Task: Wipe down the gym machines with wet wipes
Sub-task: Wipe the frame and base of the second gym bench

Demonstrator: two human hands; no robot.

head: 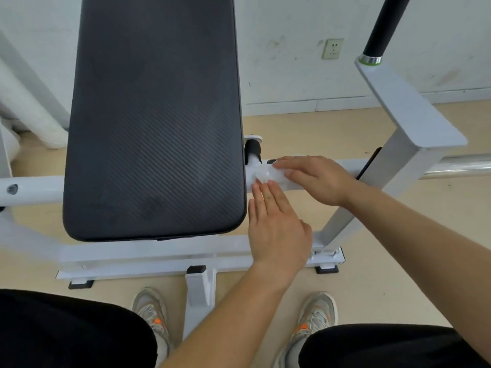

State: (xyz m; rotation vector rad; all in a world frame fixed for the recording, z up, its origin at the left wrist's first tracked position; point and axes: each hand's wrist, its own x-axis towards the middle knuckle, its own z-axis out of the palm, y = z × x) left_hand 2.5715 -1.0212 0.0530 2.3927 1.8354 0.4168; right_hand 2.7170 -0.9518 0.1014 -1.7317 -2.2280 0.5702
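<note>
Both flat-fingered, left hand (276,229) & right hand (316,179) press crumpled white wet wipe (268,175) onto white metal crossbar (348,167); I'd wrap it round, do underside too.

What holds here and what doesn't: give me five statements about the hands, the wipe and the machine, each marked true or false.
1. The wet wipe lies on the white crossbar, right of the black pad. True.
2. The right hand grips a black handle. False: it presses flat on the wet wipe.
3. The left hand reaches the wet wipe with straight fingers. True.
4. The wet wipe is spread over the black pad. False: it sits on the white crossbar beside it.
5. A socket is set in the wall behind. True.
</note>
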